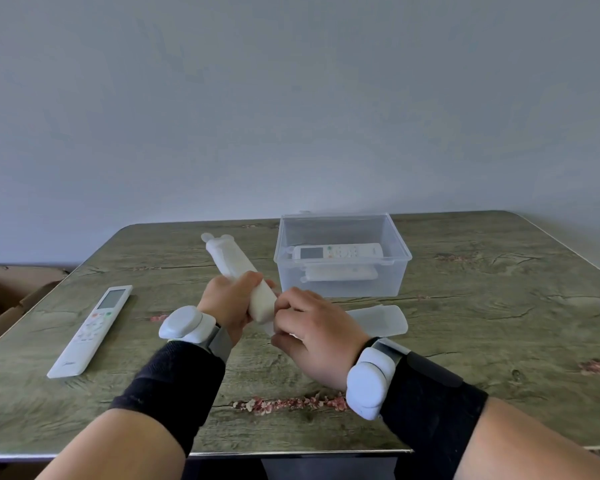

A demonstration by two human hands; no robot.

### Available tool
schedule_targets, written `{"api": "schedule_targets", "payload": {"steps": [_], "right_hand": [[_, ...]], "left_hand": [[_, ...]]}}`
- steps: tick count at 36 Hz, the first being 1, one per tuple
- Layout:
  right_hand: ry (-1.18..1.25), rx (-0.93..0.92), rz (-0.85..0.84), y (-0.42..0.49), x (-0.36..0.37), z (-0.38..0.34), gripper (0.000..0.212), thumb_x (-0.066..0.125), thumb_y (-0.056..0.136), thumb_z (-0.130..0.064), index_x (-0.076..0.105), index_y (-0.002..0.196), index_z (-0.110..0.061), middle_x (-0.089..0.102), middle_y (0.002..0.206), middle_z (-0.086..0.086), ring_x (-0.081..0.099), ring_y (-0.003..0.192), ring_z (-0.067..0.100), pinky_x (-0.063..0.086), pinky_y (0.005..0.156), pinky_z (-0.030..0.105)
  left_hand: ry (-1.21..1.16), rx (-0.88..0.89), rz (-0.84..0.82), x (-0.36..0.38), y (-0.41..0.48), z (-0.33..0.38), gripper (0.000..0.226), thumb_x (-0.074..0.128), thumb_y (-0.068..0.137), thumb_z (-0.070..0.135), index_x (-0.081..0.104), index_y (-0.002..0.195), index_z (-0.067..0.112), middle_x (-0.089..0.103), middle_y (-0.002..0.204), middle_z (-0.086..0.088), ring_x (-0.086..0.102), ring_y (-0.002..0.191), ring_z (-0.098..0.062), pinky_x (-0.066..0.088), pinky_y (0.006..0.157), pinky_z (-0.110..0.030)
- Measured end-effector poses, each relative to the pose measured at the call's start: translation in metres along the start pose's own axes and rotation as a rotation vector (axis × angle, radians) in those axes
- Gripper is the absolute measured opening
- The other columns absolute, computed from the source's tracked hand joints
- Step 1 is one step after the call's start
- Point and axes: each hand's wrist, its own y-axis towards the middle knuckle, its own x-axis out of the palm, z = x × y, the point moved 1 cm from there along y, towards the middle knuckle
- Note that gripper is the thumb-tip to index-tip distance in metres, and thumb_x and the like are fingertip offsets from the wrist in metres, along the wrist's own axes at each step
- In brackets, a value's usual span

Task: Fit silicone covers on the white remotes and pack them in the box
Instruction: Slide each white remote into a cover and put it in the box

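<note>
**Kid:** Head view: which step is this?

**Helper:** Fitting. The left hand [227, 299] is curled tight round the cover [236, 268], mid-frame. The right hand [312, 327] pinches its near end.

**Kid:** What comes next?

**Helper:** Likely a tug to pull that end snug, then a lift to the box [388, 282], just up and right of the hands. A packed remote [338, 251] lies inside. A bare remote [90, 329] lies at the lower left.
</note>
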Motion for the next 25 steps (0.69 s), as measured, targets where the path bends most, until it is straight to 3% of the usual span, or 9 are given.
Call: {"api": "schedule_targets", "payload": {"steps": [4, 10, 14, 17, 21, 25], "right_hand": [[0.167, 0.138, -0.029, 0.000, 0.002, 0.000, 0.015, 0.063, 0.097, -0.025, 0.062, 0.090, -0.011, 0.051, 0.089, -0.007, 0.049, 0.078, 0.020, 0.042, 0.070, 0.038], [0.236, 0.244, -0.087, 0.005, 0.008, -0.004, 0.010, 0.059, 0.098, -0.024, 0.068, 0.096, -0.021, 0.054, 0.091, -0.005, 0.054, 0.084, 0.021, 0.046, 0.076, 0.039], [0.305, 0.277, -0.085, 0.004, 0.008, -0.004, 0.011, 0.062, 0.098, -0.024, 0.073, 0.101, -0.027, 0.049, 0.087, -0.013, 0.051, 0.080, 0.014, 0.041, 0.072, 0.020], [0.375, 0.327, -0.001, 0.006, 0.003, 0.000, 0.012, 0.063, 0.098, -0.020, 0.074, 0.100, -0.024, 0.062, 0.092, -0.003, 0.055, 0.077, 0.012, 0.041, 0.070, 0.017], [0.463, 0.475, 0.163, 0.007, -0.004, 0.007, 0.015, 0.062, 0.096, -0.021, 0.073, 0.093, -0.031, 0.068, 0.077, 0.002, 0.055, 0.057, 0.003, 0.044, 0.061, 0.016], [0.383, 0.520, 0.231, 0.009, -0.010, 0.008, 0.014, 0.062, 0.093, -0.022, 0.072, 0.090, -0.031, 0.069, 0.076, -0.018, 0.059, 0.060, 0.003, 0.044, 0.062, 0.011]], "left_hand": [[-0.016, 0.066, 0.104, 0.005, 0.001, -0.003, 0.011, 0.061, 0.093, 0.010, 0.061, 0.099, 0.001, 0.080, 0.084, -0.012, 0.078, 0.071, -0.032, 0.063, 0.071, -0.049], [0.019, 0.147, 0.122, 0.013, -0.006, -0.008, 0.026, 0.061, 0.083, 0.020, 0.067, 0.097, 0.000, 0.079, 0.080, -0.011, 0.078, 0.070, -0.035, 0.064, 0.070, -0.049], [-0.032, 0.173, 0.098, 0.016, -0.006, -0.011, 0.017, 0.061, 0.087, 0.020, 0.068, 0.088, 0.005, 0.079, 0.079, -0.014, 0.078, 0.073, -0.034, 0.064, 0.069, -0.051], [-0.165, 0.106, 0.011, 0.014, -0.006, -0.013, 0.016, 0.059, 0.098, 0.017, 0.062, 0.104, 0.002, 0.080, 0.091, -0.014, 0.079, 0.084, -0.032, 0.063, 0.067, -0.044], [-0.205, 0.067, -0.136, 0.013, -0.006, -0.014, 0.022, 0.056, 0.102, 0.016, 0.058, 0.117, 0.000, 0.079, 0.094, -0.014, 0.077, 0.085, -0.027, 0.064, 0.076, -0.042], [-0.170, 0.052, -0.170, 0.015, -0.008, -0.016, 0.015, 0.056, 0.103, 0.014, 0.057, 0.115, 0.005, 0.079, 0.086, -0.011, 0.077, 0.079, -0.023, 0.064, 0.068, -0.041]]}}
